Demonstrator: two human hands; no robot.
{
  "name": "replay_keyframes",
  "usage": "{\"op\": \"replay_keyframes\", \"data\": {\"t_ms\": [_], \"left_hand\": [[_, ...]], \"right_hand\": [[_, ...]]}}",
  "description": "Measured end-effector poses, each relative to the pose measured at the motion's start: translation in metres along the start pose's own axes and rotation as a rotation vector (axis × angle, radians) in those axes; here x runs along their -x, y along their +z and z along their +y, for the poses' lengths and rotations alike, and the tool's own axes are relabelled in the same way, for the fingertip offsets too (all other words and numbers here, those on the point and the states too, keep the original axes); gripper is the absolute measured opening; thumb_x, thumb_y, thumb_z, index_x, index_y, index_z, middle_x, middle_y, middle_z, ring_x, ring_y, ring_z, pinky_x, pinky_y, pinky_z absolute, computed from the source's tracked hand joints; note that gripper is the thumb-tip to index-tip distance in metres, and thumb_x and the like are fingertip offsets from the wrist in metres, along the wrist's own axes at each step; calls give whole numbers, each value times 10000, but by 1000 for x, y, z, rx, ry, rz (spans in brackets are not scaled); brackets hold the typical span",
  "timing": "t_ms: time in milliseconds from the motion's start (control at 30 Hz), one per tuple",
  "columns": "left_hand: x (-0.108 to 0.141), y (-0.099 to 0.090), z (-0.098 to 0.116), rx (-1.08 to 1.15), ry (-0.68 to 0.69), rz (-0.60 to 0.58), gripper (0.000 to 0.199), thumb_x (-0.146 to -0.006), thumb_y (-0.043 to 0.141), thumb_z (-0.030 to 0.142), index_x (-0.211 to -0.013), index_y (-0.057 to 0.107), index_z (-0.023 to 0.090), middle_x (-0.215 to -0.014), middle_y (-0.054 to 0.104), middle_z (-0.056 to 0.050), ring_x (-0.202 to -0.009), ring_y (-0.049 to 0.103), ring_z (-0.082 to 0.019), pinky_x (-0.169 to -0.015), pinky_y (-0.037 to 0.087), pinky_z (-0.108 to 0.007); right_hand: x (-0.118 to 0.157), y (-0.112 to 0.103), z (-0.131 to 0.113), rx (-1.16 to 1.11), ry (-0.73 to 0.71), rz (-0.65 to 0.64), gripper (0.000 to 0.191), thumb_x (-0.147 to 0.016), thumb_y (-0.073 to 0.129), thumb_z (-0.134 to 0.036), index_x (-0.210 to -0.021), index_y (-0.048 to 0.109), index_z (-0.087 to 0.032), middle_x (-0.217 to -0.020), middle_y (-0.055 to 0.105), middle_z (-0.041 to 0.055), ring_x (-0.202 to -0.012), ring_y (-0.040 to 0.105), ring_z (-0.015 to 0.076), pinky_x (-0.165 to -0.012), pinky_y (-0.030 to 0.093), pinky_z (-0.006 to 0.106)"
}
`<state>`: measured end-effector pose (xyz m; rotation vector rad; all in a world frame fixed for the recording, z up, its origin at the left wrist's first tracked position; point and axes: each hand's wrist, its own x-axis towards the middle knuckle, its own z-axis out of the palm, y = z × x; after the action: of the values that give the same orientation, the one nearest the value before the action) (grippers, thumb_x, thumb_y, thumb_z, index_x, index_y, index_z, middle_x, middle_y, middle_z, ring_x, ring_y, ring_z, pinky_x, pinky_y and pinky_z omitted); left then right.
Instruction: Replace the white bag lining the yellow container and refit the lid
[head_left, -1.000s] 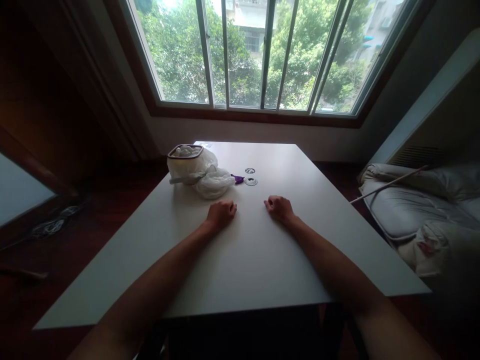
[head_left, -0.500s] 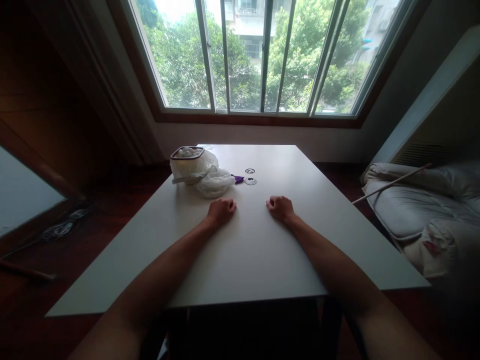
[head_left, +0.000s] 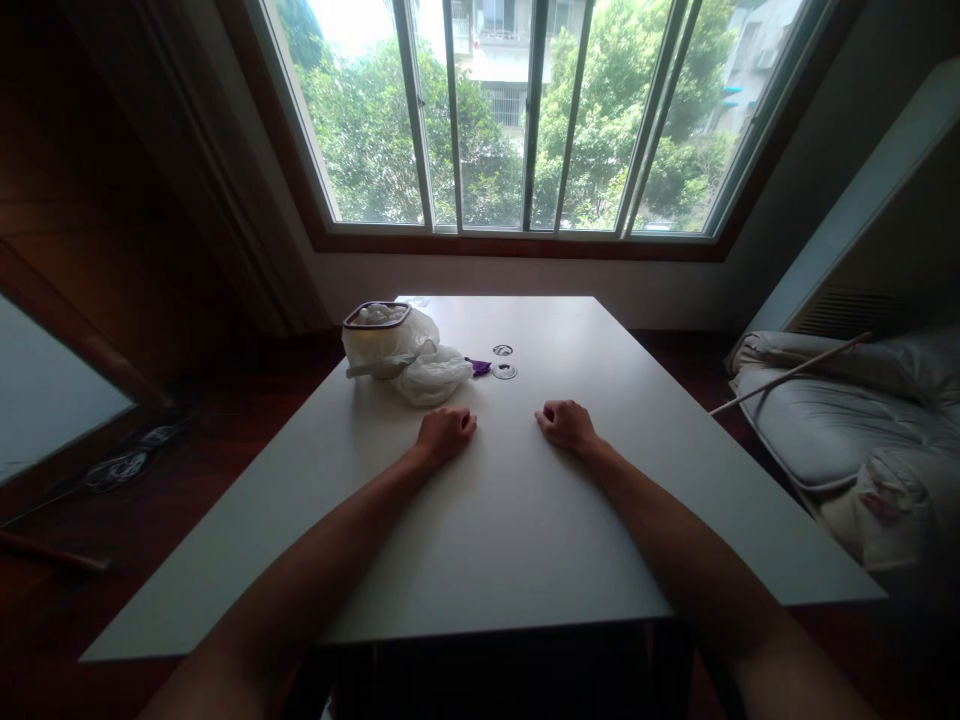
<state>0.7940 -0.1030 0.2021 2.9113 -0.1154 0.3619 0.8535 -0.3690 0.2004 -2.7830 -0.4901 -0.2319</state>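
My left hand [head_left: 447,433] rests on the white table [head_left: 510,520] as a loose fist, with nothing showing in it. Just beyond it lies the crumpled white plastic bag [head_left: 433,377], apart from the fingers. My right hand [head_left: 567,424], also curled into a fist, rests on the tabletop a short way to the right. No object shows in that one either. Past the gap between both hands are two small round silvery pieces [head_left: 504,371], one behind the other, too small to make out. A bit of purple material [head_left: 478,367] touches the bag's right side.
A tub with a dark rim [head_left: 377,315], wrapped in white plastic, stands at the table's left edge. Behind the table is a wide window [head_left: 491,235]. To the right lie folded pale bedding [head_left: 862,400] and a thin stick [head_left: 787,375]. Cables [head_left: 120,467] lie on the left floor.
The camera view has tilted slightly, so everything sits a little lower in the picture. Both fists keep their places on the table.
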Motion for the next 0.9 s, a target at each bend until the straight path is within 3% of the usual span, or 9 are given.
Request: {"op": "replay_keyframes", "data": {"t_ms": [133, 233, 333, 467, 600, 733, 900], "left_hand": [[-9, -17, -7, 71, -6, 15, 380, -936, 453, 447, -751, 668, 193, -803, 720, -83, -703, 638, -209, -598, 338, -288], [-28, -45, -24, 82, -44, 204, 359, -945, 435, 434, -896, 689, 185, -927, 733, -88, -798, 668, -241, -673, 419, -305], [-56, -78, -50, -2, -136, 419, 390, -949, 430, 410, -1178, 652, 186, -1205, 689, -113, -986, 668, -296, -811, 470, -360], [-88, -106, -83, -63, -245, 473, 498, -937, 478, 383, -1390, 518, 180, -1365, 599, -143, -1106, 624, -327, -910, 472, -417], [-104, -110, -102, -55, -298, 399, 523, -926, 516, 401, -1400, 511, 180, -1353, 596, -157, -1129, 606, -342, -924, 464, -435], [-112, -104, -111, -52, -350, 345, 488, -902, 557, 415, -1309, 580, 147, -1216, 658, -169, -1076, 614, -348, -901, 460, -435], [-122, -99, -123, -26, -327, 378, 370, -879, 590, 413, -1106, 647, 127, -1035, 681, -145, -1021, 609, -321, -880, 449, -404]], "right_hand": [[-2, -6, -6, -64, -26, 8, 329, -907, 565, -448, -723, 674, -198, -722, 703, 45, -578, 526, 132, -555, 265, 273], [-9, -13, -16, -124, -56, 25, 357, -920, 545, -444, -691, 651, -191, -674, 675, 34, -540, 488, 117, -546, 262, 265], [-23, -23, -28, -162, -94, 43, 381, -932, 527, -449, -680, 638, -186, -659, 659, 33, -527, 468, 111, -546, 260, 263], [-46, -36, -43, -217, -121, 89, 390, -925, 534, -464, -668, 623, -185, -646, 642, 24, -530, 453, 111, -551, 268, 263], [-60, -40, -51, -281, -155, 103, 406, -930, 520, -481, -665, 609, -186, -629, 624, 11, -540, 447, 109, -558, 274, 257], [-63, -31, -50, -295, -144, 76, 451, -946, 482, -506, -659, 604, -181, -615, 604, 9, -540, 429, 108, -557, 274, 255], [-62, -16, -39, -236, -130, -21, 436, -950, 480, -491, -679, 626, -182, -639, 609, 7, -552, 430, 110, -558, 272, 258]]}}
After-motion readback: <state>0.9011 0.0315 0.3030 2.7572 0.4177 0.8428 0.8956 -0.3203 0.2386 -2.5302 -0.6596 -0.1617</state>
